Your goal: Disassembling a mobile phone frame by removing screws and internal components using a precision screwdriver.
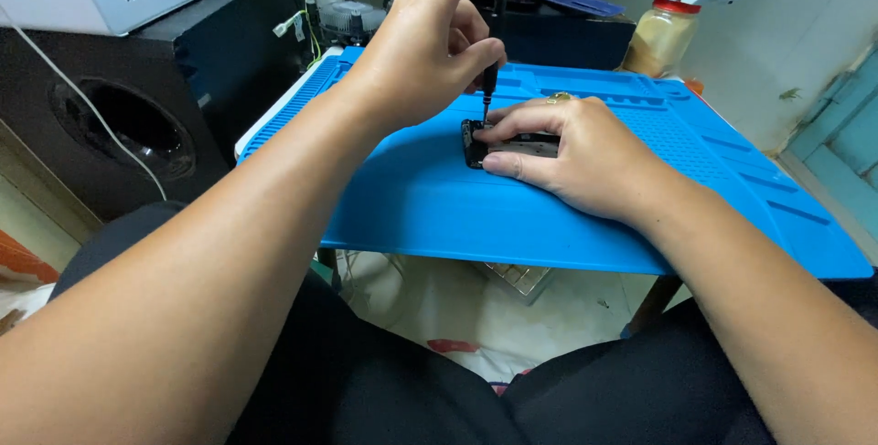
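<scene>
Phone (512,145) flat under right hand (567,152); left hand (430,42) holds screwdriver (494,42) above.

A home repair corner: a blue repair mat (585,225) covers a small worktop, with a black speaker (119,116), loose cables (302,20) and a jar (660,41) crowded around it.

left hand (428,52): raised, fingers curled in a pinch, index finger stretched upward
right hand (572,148): lying low, palm down, fingers spread flat
forearms: bare, angling inward
</scene>
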